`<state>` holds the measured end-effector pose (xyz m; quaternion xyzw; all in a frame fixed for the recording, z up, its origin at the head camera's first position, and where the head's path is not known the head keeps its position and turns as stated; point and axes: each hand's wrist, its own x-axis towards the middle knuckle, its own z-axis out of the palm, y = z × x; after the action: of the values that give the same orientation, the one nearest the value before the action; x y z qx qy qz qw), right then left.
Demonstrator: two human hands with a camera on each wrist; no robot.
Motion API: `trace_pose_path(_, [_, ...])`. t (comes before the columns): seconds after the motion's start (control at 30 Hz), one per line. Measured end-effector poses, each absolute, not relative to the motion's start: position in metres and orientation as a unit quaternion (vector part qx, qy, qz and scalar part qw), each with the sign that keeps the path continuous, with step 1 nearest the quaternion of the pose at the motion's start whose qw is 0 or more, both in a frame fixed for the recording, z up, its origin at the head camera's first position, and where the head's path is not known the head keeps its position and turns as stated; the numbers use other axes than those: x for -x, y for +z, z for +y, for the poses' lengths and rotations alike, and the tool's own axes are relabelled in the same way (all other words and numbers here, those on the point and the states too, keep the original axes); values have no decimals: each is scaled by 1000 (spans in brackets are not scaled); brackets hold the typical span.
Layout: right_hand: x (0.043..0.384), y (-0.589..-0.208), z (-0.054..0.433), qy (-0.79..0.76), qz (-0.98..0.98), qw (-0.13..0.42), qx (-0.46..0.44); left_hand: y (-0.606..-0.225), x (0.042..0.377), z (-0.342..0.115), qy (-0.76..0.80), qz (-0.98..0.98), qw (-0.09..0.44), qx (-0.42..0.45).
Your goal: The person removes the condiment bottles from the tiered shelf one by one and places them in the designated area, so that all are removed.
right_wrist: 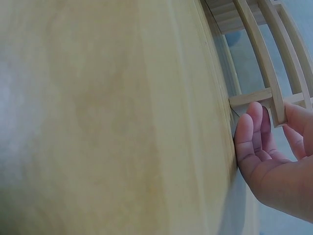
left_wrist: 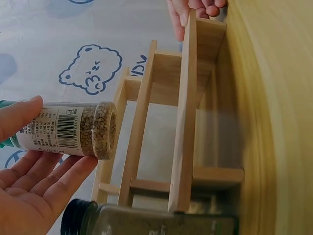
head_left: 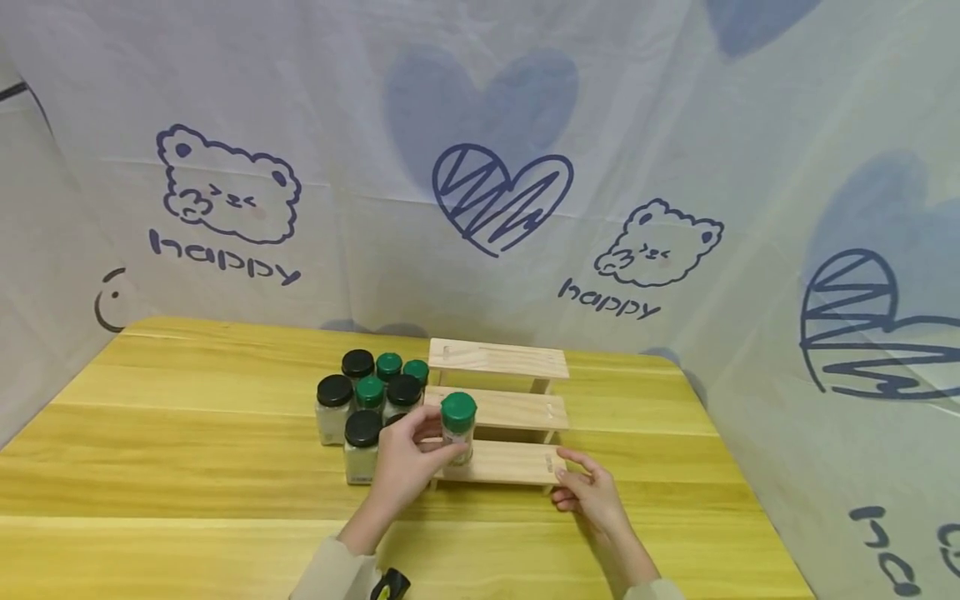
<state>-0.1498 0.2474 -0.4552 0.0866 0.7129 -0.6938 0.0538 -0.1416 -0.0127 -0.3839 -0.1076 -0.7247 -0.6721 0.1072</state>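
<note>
My left hand [head_left: 405,457] grips a small clear spice jar [head_left: 458,427] with a green lid, between thumb and fingers. Small brown grains and a white barcode label show on the spice jar [left_wrist: 73,128] in the left wrist view; its base faces the rack. A light wooden three-step rack [head_left: 498,463] stands on the table, and the jar is over the left end of its lowest step. At that step's right end my right hand [head_left: 592,493] pinches the board. In the right wrist view, thumb and fingers of the right hand [right_wrist: 274,161] are at the board's end.
Left of the rack stand several jars, some square with black lids [head_left: 363,427], others with green lids [head_left: 370,391]. A black object [head_left: 391,583] lies by the left sleeve. Behind the wooden table [head_left: 187,467] hangs a printed cloth [head_left: 360,217].
</note>
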Motion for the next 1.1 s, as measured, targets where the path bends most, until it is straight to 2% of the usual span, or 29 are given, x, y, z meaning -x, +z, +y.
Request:
trace_pose_path(0.77, [150,-457,248,-693,712,57,-97,-400,121,-51,-702,-695,107,112])
trace_pose_path(1.1, [150,-457,246,-695,709,57,-103,-405,113,-74,-688,-702,107,151])
